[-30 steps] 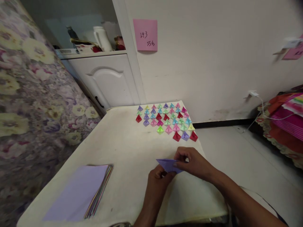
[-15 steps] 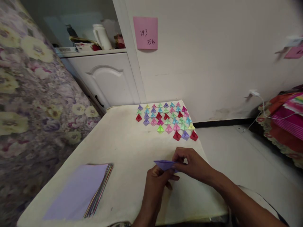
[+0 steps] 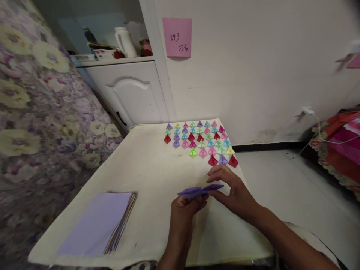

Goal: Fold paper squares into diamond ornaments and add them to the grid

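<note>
A folded purple paper piece (image 3: 200,190) is held just above the cream table (image 3: 152,168), near its front right. My left hand (image 3: 184,210) pinches its left end from below. My right hand (image 3: 232,189) grips its right end with thumb and forefinger, the other fingers raised and spread. Beyond my hands, several small folded paper shapes (image 3: 200,142) in red, pink, green, blue and purple lie in rows at the table's far right corner.
A stack of coloured paper sheets (image 3: 98,223), lilac on top, lies at the front left. A floral cloth (image 3: 36,112) rises on the left. A white cabinet (image 3: 129,93) and a wall with a pink note (image 3: 177,36) stand behind.
The purple piece has been flattened and spread wider between my hands. My right hand shifted to the right end and its fingers opened out. The camera moved slightly.
</note>
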### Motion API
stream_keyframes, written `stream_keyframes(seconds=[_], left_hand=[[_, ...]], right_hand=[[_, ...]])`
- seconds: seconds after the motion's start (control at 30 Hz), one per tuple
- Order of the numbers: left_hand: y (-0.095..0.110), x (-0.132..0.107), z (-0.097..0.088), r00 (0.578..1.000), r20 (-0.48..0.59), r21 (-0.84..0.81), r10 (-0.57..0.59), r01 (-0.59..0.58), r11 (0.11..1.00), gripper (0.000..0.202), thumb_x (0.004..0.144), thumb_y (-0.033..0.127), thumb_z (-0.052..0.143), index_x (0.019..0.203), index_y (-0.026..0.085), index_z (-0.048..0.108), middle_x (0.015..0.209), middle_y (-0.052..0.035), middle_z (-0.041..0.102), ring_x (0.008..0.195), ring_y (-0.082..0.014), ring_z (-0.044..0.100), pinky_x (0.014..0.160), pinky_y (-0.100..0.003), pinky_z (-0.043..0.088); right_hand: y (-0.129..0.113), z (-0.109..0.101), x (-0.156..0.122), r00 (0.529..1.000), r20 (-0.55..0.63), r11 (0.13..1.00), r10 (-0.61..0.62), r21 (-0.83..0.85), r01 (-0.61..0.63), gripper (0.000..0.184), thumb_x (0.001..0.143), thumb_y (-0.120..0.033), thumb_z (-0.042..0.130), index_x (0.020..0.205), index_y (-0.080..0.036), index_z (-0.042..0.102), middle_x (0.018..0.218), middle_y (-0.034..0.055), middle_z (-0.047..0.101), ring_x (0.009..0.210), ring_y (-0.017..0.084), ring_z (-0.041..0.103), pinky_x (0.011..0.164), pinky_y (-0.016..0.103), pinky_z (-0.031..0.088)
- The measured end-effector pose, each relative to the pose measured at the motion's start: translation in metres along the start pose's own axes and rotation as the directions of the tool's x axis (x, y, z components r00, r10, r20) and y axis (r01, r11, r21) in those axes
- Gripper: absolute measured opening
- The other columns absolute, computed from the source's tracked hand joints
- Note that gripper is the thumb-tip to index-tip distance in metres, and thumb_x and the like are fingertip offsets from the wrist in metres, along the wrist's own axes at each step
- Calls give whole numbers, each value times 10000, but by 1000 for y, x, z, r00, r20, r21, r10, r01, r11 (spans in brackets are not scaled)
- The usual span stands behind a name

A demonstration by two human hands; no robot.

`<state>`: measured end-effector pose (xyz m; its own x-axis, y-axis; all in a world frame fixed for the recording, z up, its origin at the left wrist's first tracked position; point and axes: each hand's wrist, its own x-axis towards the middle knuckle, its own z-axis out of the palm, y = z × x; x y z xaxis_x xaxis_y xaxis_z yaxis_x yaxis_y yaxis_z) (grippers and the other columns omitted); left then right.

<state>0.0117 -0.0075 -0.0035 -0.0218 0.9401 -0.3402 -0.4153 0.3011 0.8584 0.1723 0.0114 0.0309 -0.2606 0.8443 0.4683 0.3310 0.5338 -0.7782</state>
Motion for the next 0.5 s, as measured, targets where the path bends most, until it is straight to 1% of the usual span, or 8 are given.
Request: stream_keyframes(seconds=[0.07,0.17,0.27,0.5], left_hand=[[3,-1,0,1000,10,-13,2,-2,1000,261,569,211,765,803,113,707,787,-104,738,772,-227,676,727,-325,519],[6,-4,1,1000,22,-20,15,-14,1000,236,604,201,745,820,115,703,808,-99,736,777,-211,673,739,-314,512],[8,-6,3,1000,16,-22,14,-14,1000,252,593,204,750,824,115,705,805,-97,735,768,-209,673,732,-310,513],[8,-5,4,1000,23,-27,19,-18,999,257,591,211,754,826,117,706,803,-99,735,780,-220,672,741,-328,514]], right_hand=[[-1,0,-1,1000,-8,1000,1,-2,-1,181,731,-92,609,853,-225,590,1027,53,516,996,204,500,866,360,424],[-1,2,-2,1000,-2,1000,13,17,-13,143,747,-107,601,828,-223,588,1062,60,501,1017,208,494,845,358,445],[0,3,-3,1000,18,999,19,45,-20,130,757,-119,594,834,-224,590,1079,65,492,1015,206,499,810,345,472],[0,5,-1,1000,2,1000,13,18,-13,146,751,-121,600,849,-229,595,1079,62,492,1062,218,479,855,373,451]])
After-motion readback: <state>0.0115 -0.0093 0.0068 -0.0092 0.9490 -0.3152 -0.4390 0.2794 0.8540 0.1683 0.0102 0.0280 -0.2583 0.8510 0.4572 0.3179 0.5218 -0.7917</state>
